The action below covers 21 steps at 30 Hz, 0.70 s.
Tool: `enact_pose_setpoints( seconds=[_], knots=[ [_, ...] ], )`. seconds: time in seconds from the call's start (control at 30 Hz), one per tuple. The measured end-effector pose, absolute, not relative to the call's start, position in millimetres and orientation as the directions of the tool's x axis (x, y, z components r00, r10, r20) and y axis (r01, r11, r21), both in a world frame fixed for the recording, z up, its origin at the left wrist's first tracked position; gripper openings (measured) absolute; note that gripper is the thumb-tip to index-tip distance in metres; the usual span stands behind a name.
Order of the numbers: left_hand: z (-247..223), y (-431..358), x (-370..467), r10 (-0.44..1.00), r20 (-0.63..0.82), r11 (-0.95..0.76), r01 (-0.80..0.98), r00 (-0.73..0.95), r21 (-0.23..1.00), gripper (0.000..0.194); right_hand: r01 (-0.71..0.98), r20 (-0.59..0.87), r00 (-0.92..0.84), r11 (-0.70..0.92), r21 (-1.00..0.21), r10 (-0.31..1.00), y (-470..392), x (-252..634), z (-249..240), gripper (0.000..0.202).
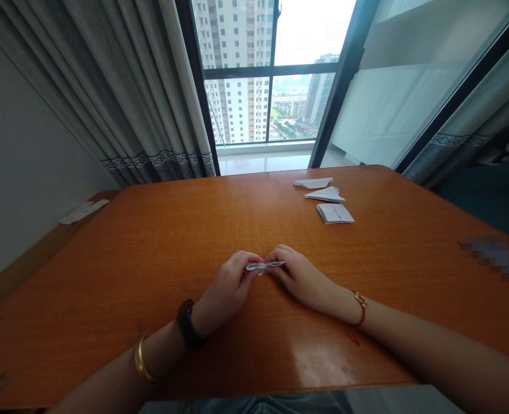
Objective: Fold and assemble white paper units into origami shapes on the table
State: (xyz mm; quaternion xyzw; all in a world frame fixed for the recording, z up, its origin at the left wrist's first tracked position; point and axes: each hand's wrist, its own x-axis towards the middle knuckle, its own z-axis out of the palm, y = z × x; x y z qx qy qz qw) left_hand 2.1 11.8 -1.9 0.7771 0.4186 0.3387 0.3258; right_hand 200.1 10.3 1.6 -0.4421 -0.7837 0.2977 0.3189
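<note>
A small folded white paper (261,266) is held just above the middle of the wooden table, its layered edge toward me. My left hand (230,282) pinches its left end between thumb and fingers. At the right end, my right hand (295,275) grips the same paper, the two hands almost meeting. The paper's exact shape is partly hidden by my fingers. Beyond my right hand lie a folded paper square (335,213), a pointed folded paper (325,195) and another flat folded paper (313,183).
The orange-brown wooden table (172,230) reaches toward a window (271,72). A grey curtain (150,86) hangs at the left. A whitish flat item (84,211) lies by the left wall, and a blurred, pixelated object (498,259) is at the right edge.
</note>
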Motion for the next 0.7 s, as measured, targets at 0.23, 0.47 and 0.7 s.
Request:
enact_pose_setpoints(
  seconds=[0.23, 0.47, 0.7],
  knots=[
    [2, 13, 1, 0.917, 0.156, -0.338, 0.505, 0.368, 0.794, 0.018, 0.504, 0.165, -0.342, 0.329, -0.798, 0.925, 12, 200, 4, 0.010],
    [6, 8, 4, 0.939, 0.044, -0.137, 0.254, 0.341, 0.957, 0.022, 0.125, 0.013, -0.316, 0.055, -0.991, 0.949, 11, 202, 10, 0.019],
    [4, 5, 8, 0.895, -0.149, 0.126, 0.084, 0.419, 0.989, 0.034, -0.044, -0.152, -0.369, -0.181, -0.982, 0.917, 9, 199, 14, 0.038]
  ],
)
